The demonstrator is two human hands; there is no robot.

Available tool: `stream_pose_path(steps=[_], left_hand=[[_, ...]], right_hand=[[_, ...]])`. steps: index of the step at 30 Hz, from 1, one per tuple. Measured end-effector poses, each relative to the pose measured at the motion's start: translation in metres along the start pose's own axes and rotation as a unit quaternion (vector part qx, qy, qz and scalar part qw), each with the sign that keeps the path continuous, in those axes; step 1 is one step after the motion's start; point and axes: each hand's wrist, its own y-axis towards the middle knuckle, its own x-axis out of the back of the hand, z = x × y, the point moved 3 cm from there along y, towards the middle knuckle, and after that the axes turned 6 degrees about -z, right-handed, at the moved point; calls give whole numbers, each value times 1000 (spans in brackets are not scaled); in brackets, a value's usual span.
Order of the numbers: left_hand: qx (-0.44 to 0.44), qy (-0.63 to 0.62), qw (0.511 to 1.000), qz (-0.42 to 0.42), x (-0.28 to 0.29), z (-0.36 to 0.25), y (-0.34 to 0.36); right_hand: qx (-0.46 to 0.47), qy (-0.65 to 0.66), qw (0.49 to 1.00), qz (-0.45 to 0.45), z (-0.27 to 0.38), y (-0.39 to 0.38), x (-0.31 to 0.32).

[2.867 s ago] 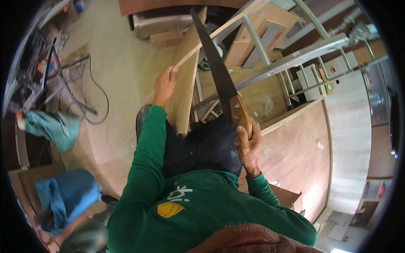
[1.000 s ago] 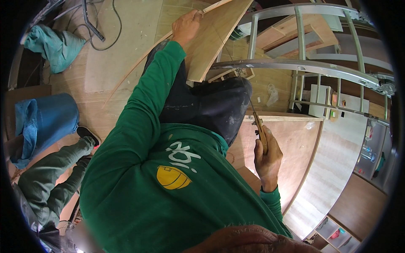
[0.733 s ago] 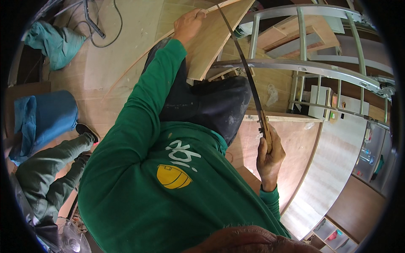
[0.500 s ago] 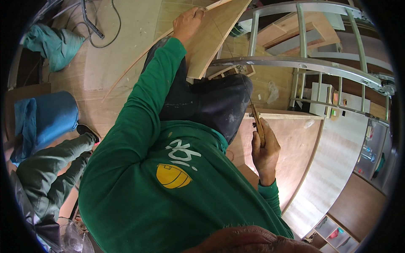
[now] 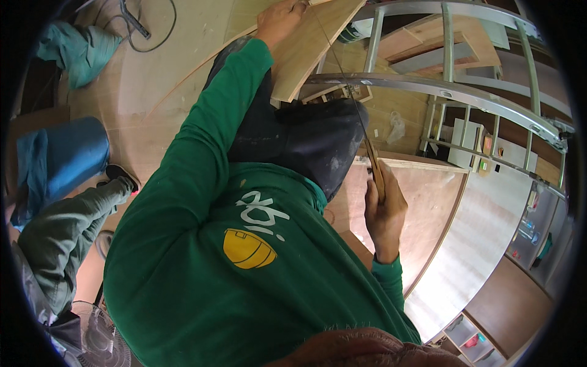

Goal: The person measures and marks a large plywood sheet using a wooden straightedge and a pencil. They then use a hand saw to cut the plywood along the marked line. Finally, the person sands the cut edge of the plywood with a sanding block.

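Note:
My right hand (image 5: 386, 211) is wrapped round the wooden handle of a handsaw (image 5: 375, 168). The saw's thin dark blade, seen nearly edge-on, runs up and left past my knee toward the board. At the top, my left hand (image 5: 281, 23) is closed on a long thin wooden strip (image 5: 183, 92), against the plywood board (image 5: 315, 52). That board slants across my thigh. The strip slopes down to the left, behind my left arm. Where the blade's far end meets the wood is hard to make out near my left fingers.
An aluminium ladder (image 5: 403, 79) lies across the upper right, with a wooden frame (image 5: 428, 46) behind it. Below it stands a plywood panel (image 5: 422, 202). At left are a blue covered bundle (image 5: 67, 159), another person's legs (image 5: 67, 232) and a fan (image 5: 101, 336).
My view has shifted slightly. The saw's blade now shows more broadly and reaches further toward my left hand. The other person's legs have shifted a little; both my grips stay the same.

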Motion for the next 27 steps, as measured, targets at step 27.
stream_pose_path(steps=[27], left_hand=[[33,12,999,-18,2,19,17]], right_hand=[[-65,-33,997,38,21,12,18]])
